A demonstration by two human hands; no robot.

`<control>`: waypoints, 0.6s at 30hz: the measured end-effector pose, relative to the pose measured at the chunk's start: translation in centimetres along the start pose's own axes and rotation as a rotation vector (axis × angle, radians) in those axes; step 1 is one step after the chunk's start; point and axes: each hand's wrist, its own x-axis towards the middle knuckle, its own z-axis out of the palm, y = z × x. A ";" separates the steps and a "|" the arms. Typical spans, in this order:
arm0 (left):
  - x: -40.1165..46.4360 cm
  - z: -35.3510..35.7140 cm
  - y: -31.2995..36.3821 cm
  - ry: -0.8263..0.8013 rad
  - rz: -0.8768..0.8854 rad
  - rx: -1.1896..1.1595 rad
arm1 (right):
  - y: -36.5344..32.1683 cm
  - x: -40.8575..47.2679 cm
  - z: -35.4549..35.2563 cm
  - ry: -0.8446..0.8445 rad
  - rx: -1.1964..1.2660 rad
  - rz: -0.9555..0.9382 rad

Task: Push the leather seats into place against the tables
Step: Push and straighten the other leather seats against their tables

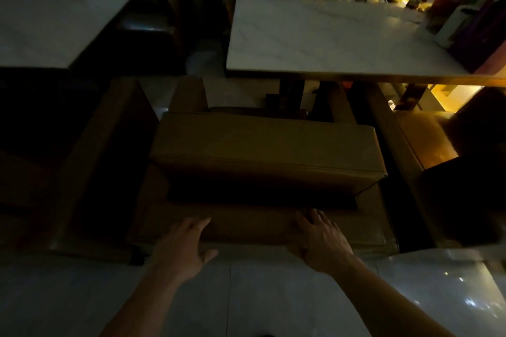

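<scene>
At centre frame, one tan leather seat [262, 161], boxy with a smooth cushion and padded back, stands below the right marble table [323, 38], its front short of the table edge. Left hand [183, 246] and right hand [320, 238] lie flat on the back's top edge, fingers spread, gripping nothing. Two white rectangular tables are visible; the second table [52, 27] is upper left. Glossy tiled floor [273, 295] below

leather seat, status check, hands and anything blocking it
Left hand and right hand both open, flat on the leather seat back. Seat short of the marble table. Table base ahead; path dim.
</scene>
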 end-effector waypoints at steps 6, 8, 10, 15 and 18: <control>-4.5 -6.7 -7.1 0.086 0.039 -0.078 | -10.0 -2.5 -3.4 -0.005 0.008 -0.020; -6.1 -8.9 -10.2 0.106 0.042 -0.080 | -14.5 -3.2 -4.2 0.028 -0.006 -0.031; -7.9 -11.1 -13.6 0.133 0.035 -0.077 | -19.3 -3.9 -4.8 0.053 -0.028 -0.054; -12.6 -15.6 -22.3 0.207 0.025 -0.086 | -31.3 -5.7 -5.8 0.079 -0.043 -0.118; -15.6 -17.3 -28.0 0.252 -0.001 -0.101 | -38.5 -6.1 -5.3 0.087 -0.037 -0.174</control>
